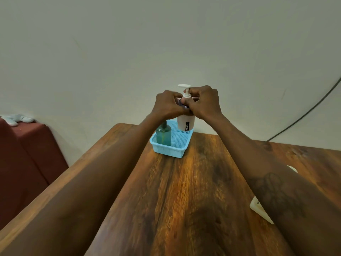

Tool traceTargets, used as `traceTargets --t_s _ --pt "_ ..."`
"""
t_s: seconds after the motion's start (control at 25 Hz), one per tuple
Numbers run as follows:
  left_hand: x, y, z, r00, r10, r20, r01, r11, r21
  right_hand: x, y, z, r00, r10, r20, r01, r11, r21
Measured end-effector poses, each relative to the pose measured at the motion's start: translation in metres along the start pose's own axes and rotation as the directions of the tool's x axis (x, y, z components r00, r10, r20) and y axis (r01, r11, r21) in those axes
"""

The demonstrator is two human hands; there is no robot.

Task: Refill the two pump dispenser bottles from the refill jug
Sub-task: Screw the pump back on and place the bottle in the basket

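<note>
Left hand point(168, 105) and right hand point(204, 102) grip the white pump bottle point(185, 123) at 12 o'clock. Green bottle point(163, 136) stands in blue basket point(167, 151).

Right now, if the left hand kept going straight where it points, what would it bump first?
The white pump bottle. The left hand points at its neck and seems to touch it, with the right hand just beyond, though depth is hard to judge.
</note>
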State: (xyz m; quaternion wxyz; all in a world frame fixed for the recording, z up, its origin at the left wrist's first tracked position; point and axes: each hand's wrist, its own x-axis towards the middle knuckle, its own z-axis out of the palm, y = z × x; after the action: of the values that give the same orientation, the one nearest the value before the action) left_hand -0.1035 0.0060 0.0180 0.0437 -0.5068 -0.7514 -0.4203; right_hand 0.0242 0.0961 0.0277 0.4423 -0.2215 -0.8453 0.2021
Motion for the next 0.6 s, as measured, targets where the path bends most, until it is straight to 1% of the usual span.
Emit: traceTargets --t_s 0.08,0.2,0.44,0.52,0.6 --pt "0.024 -0.012 -0.007 1.0 -0.007 0.023 0.005 0.998 0.055 0.01 0.01 0.015 0.999 0.01 -0.033 -0.01 1.0 0.013" --pt "0.047 -0.03 -0.007 0.994 -0.019 0.112 0.009 0.996 0.086 0.024 0.026 0.041 0.999 0.026 -0.048 -0.025 0.999 0.022" --pt "0.067 -0.067 0.003 0.975 -0.158 0.154 0.15 0.987 0.063 0.038 0.052 0.087 0.997 0.079 0.007 -0.079 0.996 0.045" --pt "0.069 -0.076 0.008 0.961 -0.193 0.197 0.185 0.981 0.059 0.038 0.062 0.1 0.995 0.094 0.033 -0.095 0.995 0.043" --pt "0.071 -0.084 0.013 0.947 -0.225 0.229 0.209 0.973 0.092 0.035 0.07 0.112 0.992 0.106 0.061 -0.109 0.993 0.052"
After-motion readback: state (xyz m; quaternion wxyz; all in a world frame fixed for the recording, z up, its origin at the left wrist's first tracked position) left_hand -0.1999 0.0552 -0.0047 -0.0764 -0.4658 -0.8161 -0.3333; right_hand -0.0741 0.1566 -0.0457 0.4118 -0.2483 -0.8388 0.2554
